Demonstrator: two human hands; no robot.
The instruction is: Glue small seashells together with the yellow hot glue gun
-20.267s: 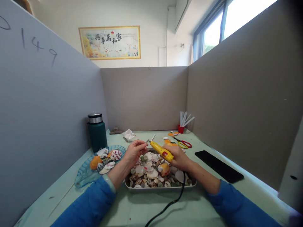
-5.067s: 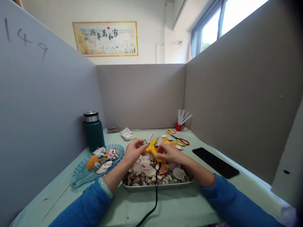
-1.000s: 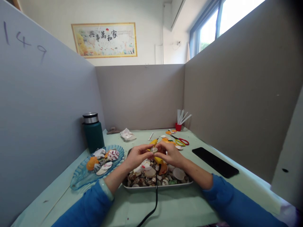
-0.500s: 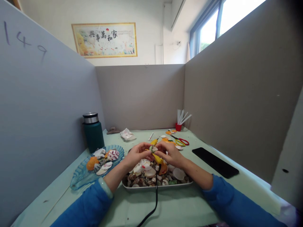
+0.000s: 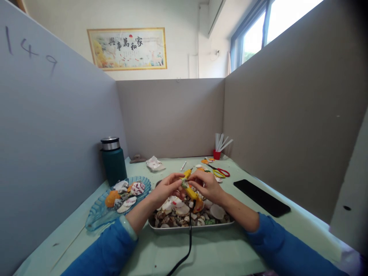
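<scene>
Over a white tray (image 5: 172,229) heaped with seashells, my two hands meet. Between the fingertips of my left hand (image 5: 167,188) is a small greenish shell (image 5: 184,183), held up off the pile. My right hand (image 5: 207,186) is closed, its thumb and forefinger pinched close to the same shell; whatever is in that pinch is too small to make out. Behind and below the fingers a yellow glue gun (image 5: 191,192) lies on the shells, partly hidden, its black cord (image 5: 189,237) running towards me over the tray's front edge.
Left of the tray, a blue shell-shaped dish (image 5: 96,216) holds several shells, with a green bottle (image 5: 113,163) behind it. Scissors (image 5: 222,171), a black phone-like slab (image 5: 261,197) and a red cup (image 5: 217,155) of white sticks lie to the right. Grey partitions (image 5: 172,119) enclose the table.
The small shell has been turned in my fingers, so its pale hollow side no longer shows. My right fingertips have shifted slightly, and my arms stay in place.
</scene>
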